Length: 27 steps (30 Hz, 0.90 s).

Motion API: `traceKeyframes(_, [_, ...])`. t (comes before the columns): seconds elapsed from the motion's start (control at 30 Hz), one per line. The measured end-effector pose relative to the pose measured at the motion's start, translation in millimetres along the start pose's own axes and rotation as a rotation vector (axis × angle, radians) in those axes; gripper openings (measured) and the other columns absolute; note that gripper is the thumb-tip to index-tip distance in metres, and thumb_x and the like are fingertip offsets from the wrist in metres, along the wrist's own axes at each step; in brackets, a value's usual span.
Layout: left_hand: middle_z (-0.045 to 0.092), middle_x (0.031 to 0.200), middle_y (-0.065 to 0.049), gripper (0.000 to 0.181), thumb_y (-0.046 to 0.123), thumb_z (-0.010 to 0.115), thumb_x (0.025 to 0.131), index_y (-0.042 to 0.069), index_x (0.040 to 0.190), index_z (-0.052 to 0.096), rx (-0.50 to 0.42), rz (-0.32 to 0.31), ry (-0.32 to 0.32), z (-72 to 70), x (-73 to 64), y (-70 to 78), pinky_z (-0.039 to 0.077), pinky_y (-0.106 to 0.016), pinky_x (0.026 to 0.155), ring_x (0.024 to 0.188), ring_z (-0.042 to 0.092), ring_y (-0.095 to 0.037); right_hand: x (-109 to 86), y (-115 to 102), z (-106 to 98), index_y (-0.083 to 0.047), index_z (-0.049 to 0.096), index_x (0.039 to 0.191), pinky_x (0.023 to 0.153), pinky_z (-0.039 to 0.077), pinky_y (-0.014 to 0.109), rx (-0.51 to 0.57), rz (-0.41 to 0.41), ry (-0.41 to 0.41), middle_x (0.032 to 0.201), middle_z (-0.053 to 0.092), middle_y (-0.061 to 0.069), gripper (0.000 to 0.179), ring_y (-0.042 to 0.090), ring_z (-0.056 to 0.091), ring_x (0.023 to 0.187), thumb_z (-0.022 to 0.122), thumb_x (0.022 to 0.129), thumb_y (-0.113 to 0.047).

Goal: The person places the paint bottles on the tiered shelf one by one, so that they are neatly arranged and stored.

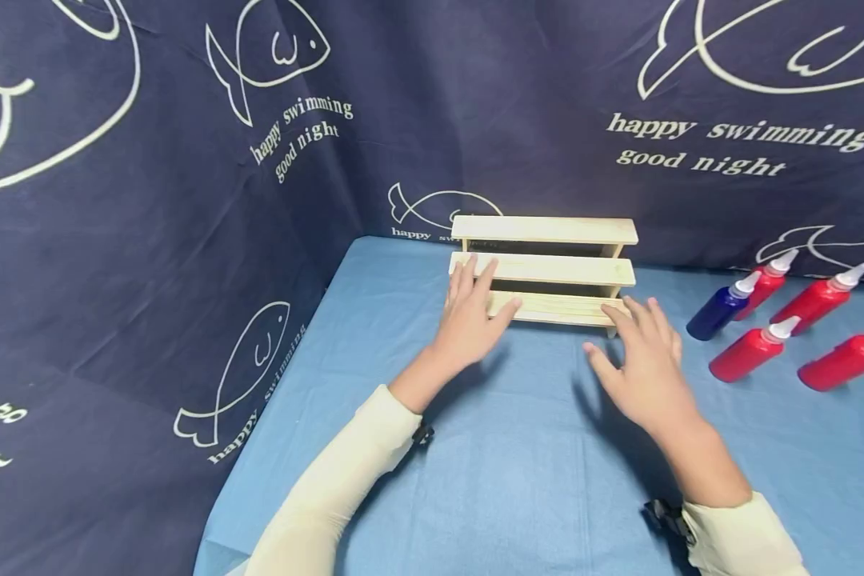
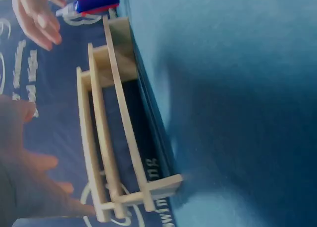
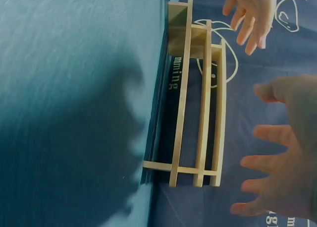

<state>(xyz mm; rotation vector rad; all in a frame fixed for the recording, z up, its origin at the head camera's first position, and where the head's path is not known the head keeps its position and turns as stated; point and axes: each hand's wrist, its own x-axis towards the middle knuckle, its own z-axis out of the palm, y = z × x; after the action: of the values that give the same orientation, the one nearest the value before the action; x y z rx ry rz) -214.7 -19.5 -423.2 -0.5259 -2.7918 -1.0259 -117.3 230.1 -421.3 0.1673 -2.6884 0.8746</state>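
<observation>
At twelve o'clock on blue tabletop (image 1: 504, 480), stepped wooden shelf (image 1: 558, 270), left hand (image 1: 468, 320) near its eight o'clock, right hand (image 1: 644, 372) near its four. Fingers of both spread, pinching nothing. Handling probably best done gently, evenly, from both ends together. Shelf upright, pale, plain, three tiers, open gaps between. Bottles (image 1: 745, 354), four red, one blue, toward two o'clock.

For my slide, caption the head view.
Left hand and right hand spread at a tiered shelf, five bottles to its right.

Smooth wooden shelf (image 1: 562, 270), matt tablecloth (image 1: 511, 480)
</observation>
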Motion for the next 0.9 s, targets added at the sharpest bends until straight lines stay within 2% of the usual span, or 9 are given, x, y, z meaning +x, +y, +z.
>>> traceKeyframes(0.13, [0.005, 0.180, -0.009, 0.080, 0.048, 0.060, 0.102, 0.022, 0.169, 0.025, -0.216, -0.126, 0.142, 0.8, 19.3, -6.8, 0.013, -0.067, 0.130, 0.167, -0.002, -0.037, 0.2, 3.4, -1.3, -0.001, 0.061, 0.140, 0.121, 0.013, 0.075, 0.056, -0.003, 0.228, 0.155, 0.046, 0.031, 0.053, 0.052, 0.025, 0.155, 0.070, 0.092, -0.022])
traceKeyframes(0.23, [0.006, 0.179, -0.010, 0.081, 0.042, 0.062, 0.101, 0.023, 0.169, 0.022, -0.313, -0.211, 0.235, 2.5, 33.8, -13.3, 0.013, -0.063, 0.132, 0.167, -0.001, -0.035, 0.0, 8.0, -4.6, -0.001, 0.064, 0.136, 0.124, 0.013, 0.069, 0.095, 0.020, 0.418, 0.157, 0.045, 0.027, 0.051, 0.046, 0.025, 0.156, 0.069, 0.089, -0.021])
traceKeyframes(0.37, [0.014, 0.177, -0.009, 0.079, 0.035, 0.063, 0.102, 0.021, 0.169, 0.023, -0.429, -0.312, 0.329, 5.3, 52.6, -23.0, 0.022, -0.054, 0.132, 0.166, 0.013, -0.032, -1.3, 17.3, -13.5, -0.012, 0.049, 0.154, 0.130, 0.003, 0.059, 0.085, 0.122, 0.581, 0.170, 0.029, 0.015, 0.072, 0.034, 0.009, 0.163, 0.070, 0.087, -0.026])
traceKeyframes(0.5, [0.025, 0.173, -0.012, 0.071, 0.026, 0.061, 0.104, 0.015, 0.166, 0.030, -0.537, -0.370, 0.403, 8.5, 66.1, -30.4, 0.029, -0.049, 0.130, 0.161, 0.027, -0.031, -2.7, 29.3, -24.1, -0.020, 0.019, 0.169, 0.132, -0.008, 0.050, 0.106, 0.277, 0.658, 0.178, 0.005, 0.005, 0.097, 0.028, -0.009, 0.165, 0.071, 0.088, -0.031])
traceKeyframes(0.57, [0.033, 0.170, -0.013, 0.066, 0.023, 0.061, 0.104, 0.013, 0.164, 0.035, -0.586, -0.381, 0.437, 12.1, 71.1, -32.6, 0.031, -0.047, 0.129, 0.159, 0.033, -0.032, -3.0, 35.1, -30.3, -0.017, 0.008, 0.170, 0.133, -0.008, 0.044, 0.135, 0.357, 0.686, 0.178, -0.002, 0.006, 0.104, 0.024, -0.010, 0.165, 0.072, 0.089, -0.033])
traceKeyframes(0.63, [0.039, 0.166, -0.016, 0.061, 0.020, 0.059, 0.105, 0.010, 0.161, 0.040, -0.629, -0.370, 0.466, 17.0, 75.8, -34.2, 0.033, -0.046, 0.128, 0.156, 0.039, -0.033, -3.0, 39.6, -37.6, -0.016, 0.002, 0.170, 0.133, -0.004, 0.034, 0.174, 0.461, 0.698, 0.178, -0.004, 0.003, 0.109, 0.016, -0.009, 0.164, 0.074, 0.091, -0.037])
traceKeyframes(0.73, [0.049, 0.159, -0.019, 0.054, 0.016, 0.057, 0.106, 0.003, 0.157, 0.045, -0.695, -0.340, 0.510, 26.0, 82.5, -36.2, 0.036, -0.043, 0.127, 0.152, 0.046, -0.034, -1.4, 44.0, -47.7, -0.020, -0.004, 0.170, 0.131, 0.012, 0.023, 0.270, 0.628, 0.699, 0.176, -0.003, -0.006, 0.108, 0.003, -0.003, 0.161, 0.072, 0.096, -0.036])
traceKeyframes(0.83, [0.056, 0.153, -0.021, 0.049, 0.010, 0.056, 0.106, -0.003, 0.152, 0.048, -0.755, -0.319, 0.565, 31.8, 87.7, -38.3, 0.037, -0.041, 0.127, 0.148, 0.050, -0.034, 0.0, 50.2, -53.9, -0.028, -0.007, 0.169, 0.129, 0.024, 0.021, 0.415, 0.763, 0.688, 0.175, -0.004, -0.014, 0.107, -0.004, -0.001, 0.158, 0.072, 0.097, -0.028])
traceKeyframes(0.9, [0.060, 0.148, -0.022, 0.044, 0.006, 0.055, 0.106, -0.005, 0.149, 0.051, -0.792, -0.324, 0.606, 34.0, 90.3, -40.1, 0.041, -0.041, 0.124, 0.144, 0.054, -0.034, 0.7, 56.8, -55.0, -0.033, -0.007, 0.168, 0.129, 0.024, 0.023, 0.546, 0.817, 0.684, 0.174, -0.004, -0.016, 0.106, -0.004, 0.000, 0.159, 0.071, 0.098, -0.021])
